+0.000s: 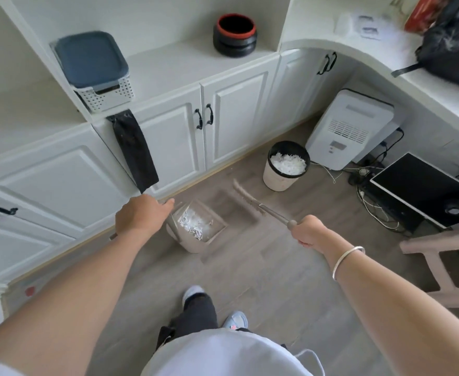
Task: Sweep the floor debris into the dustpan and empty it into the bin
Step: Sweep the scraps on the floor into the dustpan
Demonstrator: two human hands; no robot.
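The left hand point(141, 215) grips the dustpan point(193, 246) full of paper scraps point(195, 226); the right hand point(308, 231) grips the broom point(273, 213) near the bin point(277, 181).

One wide-angle view looked from the person's head, forward and steeply down, its edges bowed by the lens. The left hand point(139, 214) and right hand point(308, 230) sat at the ends of outstretched arms, mid-frame, with grey shoes point(193, 293) at the lower centre. Grey wood-grain floor point(290, 280) filled the middle. White panelled cupboards point(236, 118) curved across the upper left, and the white bench point(402, 74) lay upper right.
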